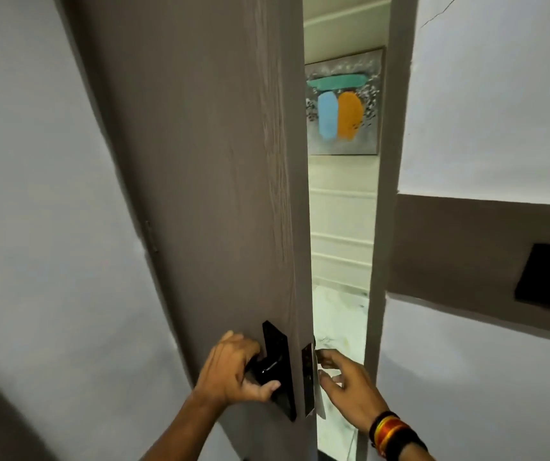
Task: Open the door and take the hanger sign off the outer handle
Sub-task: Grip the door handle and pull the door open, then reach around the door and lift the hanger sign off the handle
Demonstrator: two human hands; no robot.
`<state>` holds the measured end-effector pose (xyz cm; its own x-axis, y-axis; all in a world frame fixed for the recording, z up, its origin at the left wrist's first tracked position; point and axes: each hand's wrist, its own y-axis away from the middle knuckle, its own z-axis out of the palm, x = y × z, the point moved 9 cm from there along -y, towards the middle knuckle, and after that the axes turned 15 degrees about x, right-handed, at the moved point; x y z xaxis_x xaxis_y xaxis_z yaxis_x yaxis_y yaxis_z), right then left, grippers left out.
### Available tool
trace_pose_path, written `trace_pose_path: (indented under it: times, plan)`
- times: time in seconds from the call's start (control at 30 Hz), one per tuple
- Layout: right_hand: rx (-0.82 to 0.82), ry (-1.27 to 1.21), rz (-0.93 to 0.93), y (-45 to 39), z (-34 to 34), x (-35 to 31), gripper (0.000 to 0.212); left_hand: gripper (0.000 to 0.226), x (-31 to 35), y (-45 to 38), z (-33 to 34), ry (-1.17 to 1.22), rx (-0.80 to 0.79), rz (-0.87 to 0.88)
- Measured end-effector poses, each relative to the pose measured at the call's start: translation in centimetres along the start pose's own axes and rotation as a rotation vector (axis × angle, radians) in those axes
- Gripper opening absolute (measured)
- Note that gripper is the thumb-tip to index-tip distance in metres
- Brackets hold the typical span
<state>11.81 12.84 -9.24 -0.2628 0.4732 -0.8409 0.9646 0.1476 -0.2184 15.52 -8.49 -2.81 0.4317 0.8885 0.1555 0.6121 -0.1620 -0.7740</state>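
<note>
The brown wood-grain door (207, 181) stands partly open, its free edge toward me. My left hand (233, 371) is closed around the black inner handle (267, 369) on its black plate. My right hand (346, 384) reaches through the gap past the door's edge, fingers pinching the pale hanger sign (317, 387), which shows only as a thin edge-on strip. The outer handle is hidden behind the door.
The door frame (380, 261) bounds the gap on the right. Through the gap I see a white panelled wall, a marble floor and a painting (343, 104). A black box (549, 277) sits on the brown wall band at the right.
</note>
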Motion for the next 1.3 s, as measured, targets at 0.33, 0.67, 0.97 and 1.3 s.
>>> trace_pose_path:
  times: [0.33, 0.67, 0.97, 1.3]
  plan:
    - [0.006, 0.246, -0.395, 5.7, 3.7, -5.1, 0.042, 0.071, -1.1, 4.6, -6.3, -0.209, -0.108, -0.048]
    - [0.098, 0.512, -0.520, 10.2, 7.4, -9.7, 0.019, 0.077, -1.2, 6.8, -10.7, -0.266, -0.196, -0.114]
    - [0.248, 0.403, -0.678, 12.0, 7.9, -12.3, 0.015, 0.092, -2.7, 8.8, -12.4, -0.318, -0.241, -0.166]
    - [0.447, 0.229, -0.746, 12.9, 7.6, -14.3, 0.036, 0.094, -4.4, 9.8, -12.0, -0.293, -0.237, -0.188]
